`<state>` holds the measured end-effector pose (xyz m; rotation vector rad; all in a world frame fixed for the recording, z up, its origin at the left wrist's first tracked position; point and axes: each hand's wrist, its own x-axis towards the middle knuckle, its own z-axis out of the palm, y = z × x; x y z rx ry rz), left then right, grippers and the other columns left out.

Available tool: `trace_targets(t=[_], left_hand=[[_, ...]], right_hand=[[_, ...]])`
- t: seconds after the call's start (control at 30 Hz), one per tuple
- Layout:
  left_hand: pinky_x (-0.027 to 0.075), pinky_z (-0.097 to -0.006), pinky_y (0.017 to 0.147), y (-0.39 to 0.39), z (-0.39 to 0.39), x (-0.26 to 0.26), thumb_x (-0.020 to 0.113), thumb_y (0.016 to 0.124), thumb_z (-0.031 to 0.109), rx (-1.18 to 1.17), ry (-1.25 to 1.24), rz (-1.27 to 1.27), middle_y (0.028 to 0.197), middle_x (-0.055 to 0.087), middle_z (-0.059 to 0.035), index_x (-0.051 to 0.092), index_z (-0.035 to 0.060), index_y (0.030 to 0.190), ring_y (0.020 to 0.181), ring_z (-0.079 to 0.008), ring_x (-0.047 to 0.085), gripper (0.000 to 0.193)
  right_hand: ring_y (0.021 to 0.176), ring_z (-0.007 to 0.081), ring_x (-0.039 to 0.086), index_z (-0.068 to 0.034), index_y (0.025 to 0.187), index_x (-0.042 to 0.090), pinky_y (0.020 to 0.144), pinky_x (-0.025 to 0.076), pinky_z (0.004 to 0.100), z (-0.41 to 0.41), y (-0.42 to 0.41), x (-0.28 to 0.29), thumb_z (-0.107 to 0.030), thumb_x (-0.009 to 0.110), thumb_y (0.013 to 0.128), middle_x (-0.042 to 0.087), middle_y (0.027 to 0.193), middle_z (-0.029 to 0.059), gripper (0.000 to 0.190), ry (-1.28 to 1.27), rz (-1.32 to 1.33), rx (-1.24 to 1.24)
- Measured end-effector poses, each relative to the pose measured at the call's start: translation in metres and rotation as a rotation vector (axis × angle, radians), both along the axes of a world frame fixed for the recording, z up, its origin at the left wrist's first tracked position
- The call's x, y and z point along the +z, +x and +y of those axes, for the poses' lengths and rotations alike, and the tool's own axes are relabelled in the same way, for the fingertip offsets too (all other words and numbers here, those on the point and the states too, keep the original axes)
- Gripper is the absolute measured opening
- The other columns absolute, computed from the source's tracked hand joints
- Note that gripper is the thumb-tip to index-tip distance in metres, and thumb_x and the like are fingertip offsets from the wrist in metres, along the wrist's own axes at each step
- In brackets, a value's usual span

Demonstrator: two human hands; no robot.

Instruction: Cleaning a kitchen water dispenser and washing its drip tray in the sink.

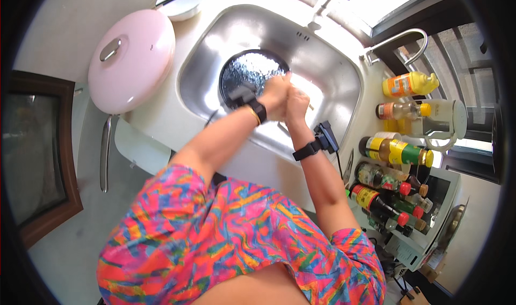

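Note:
Both my hands are pressed together over a stainless-steel sink (332,65). My left hand (277,91) has its fingers curled against my right hand (297,103), which looks fisted. Whatever may lie between the palms is hidden. Partly beneath my left hand, in the sink, sits a dark round pan or basin (221,81) holding rippling, glinting water (252,69). Part of its near side is covered by my left hand and the blurred device on my left wrist. Pale, overexposed shapes below my hands cannot be made out.
Left of the sink stands a pan with a pink lid (135,59) and a long metal handle (105,156), jutting past the counter edge. A white bowl (187,6) is behind it. A faucet (316,21) rises at the back. Several sauce bottles (397,150) and a pitcher (439,121) line the right.

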<state>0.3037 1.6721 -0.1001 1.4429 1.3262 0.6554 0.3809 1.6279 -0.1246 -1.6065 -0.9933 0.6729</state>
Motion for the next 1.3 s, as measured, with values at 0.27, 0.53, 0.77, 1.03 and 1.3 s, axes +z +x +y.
trace_targets(t=[0.27, 0.53, 0.77, 1.03, 1.3], left_hand=[[0.045, -0.0294, 0.069, -0.038, 0.036, 0.068, 0.053, 0.074, 0.05, -0.596, 0.003, 0.235, 0.084, 0.061, -0.0138, 0.059, -0.0008, 0.095, 0.08, -0.0216, 0.059, 0.055], [0.048, -0.0299, 0.073, -0.073, 0.039, 0.054, 0.046, 0.083, 0.012, -0.034, -0.254, -0.93, 0.097, 0.055, -0.0105, 0.047, 0.0011, 0.107, 0.084, -0.0173, 0.057, 0.026], [0.045, -0.027, 0.063, 0.016, -0.03, -0.006, 0.051, 0.084, 0.03, 0.088, -0.351, -0.714, 0.078, 0.056, -0.0052, 0.053, 0.0039, 0.092, 0.072, -0.0134, 0.054, 0.028], [0.045, -0.032, 0.056, 0.023, -0.034, -0.023, 0.042, 0.088, 0.033, 0.171, -0.091, -0.259, 0.07, 0.057, -0.0088, 0.054, 0.0014, 0.085, 0.067, -0.0153, 0.054, 0.035], [0.041, -0.0308, 0.054, 0.03, -0.039, -0.006, 0.041, 0.088, 0.033, 0.252, -0.21, -0.402, 0.069, 0.056, -0.0088, 0.055, 0.0002, 0.077, 0.062, -0.0133, 0.05, 0.038]], right_hand=[[0.083, 0.0198, 0.057, 0.003, 0.106, 0.046, 0.075, 0.047, 0.0315, 0.023, 0.022, 0.093, -0.059, 0.038, 0.081, 0.053, 0.101, 0.0143, 0.068, -0.472, 0.705, 0.407], [0.076, 0.0128, 0.055, -0.001, 0.099, 0.057, 0.072, 0.044, 0.0277, -0.009, 0.046, 0.051, -0.036, 0.057, 0.08, 0.06, 0.085, 0.0063, 0.039, -0.587, -0.127, 0.774], [0.067, 0.0205, 0.058, 0.0, 0.088, 0.058, 0.061, 0.045, 0.0335, 0.03, 0.039, 0.011, -0.042, 0.047, 0.084, 0.061, 0.078, 0.0116, 0.044, -0.194, 0.3, -0.21], [0.053, 0.0107, 0.047, 0.002, 0.06, 0.056, 0.052, 0.041, 0.0293, 0.025, 0.017, 0.012, -0.02, 0.054, 0.08, 0.054, 0.054, 0.0049, 0.03, -0.277, 0.329, -0.171], [0.049, 0.0116, 0.046, 0.003, 0.06, 0.054, 0.045, 0.037, 0.0284, 0.024, 0.03, 0.002, -0.021, 0.052, 0.082, 0.054, 0.055, 0.0079, 0.033, -0.261, 0.115, -0.155]])
